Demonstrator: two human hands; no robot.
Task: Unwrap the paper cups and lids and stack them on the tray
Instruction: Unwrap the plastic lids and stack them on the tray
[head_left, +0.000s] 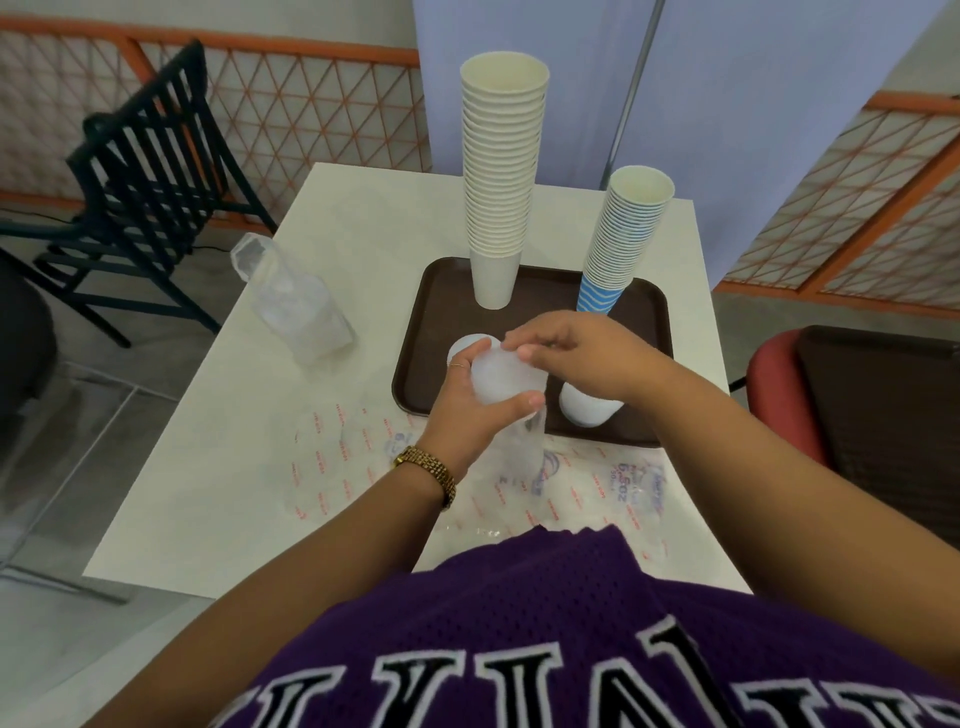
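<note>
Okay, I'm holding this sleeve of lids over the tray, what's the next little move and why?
Probably slide the lids out of the wrapper with your right hand while the left hand holds the sleeve. The clear wrapper hangs loose below the lids, and a lid stack already sits on the tray.

Tray (415, 332): dark brown. Tall cup stack (503, 171): plain cream. Shorter cup stack (626, 244): white with light-blue wavy stripes. Lids (501, 376): translucent white. Flat wrappers (332, 452): clear with red print. Table (223, 467): off-white. Bracelet (428, 470): gold. Shirt (519, 623): purple mesh, black-and-white lettering.
</note>
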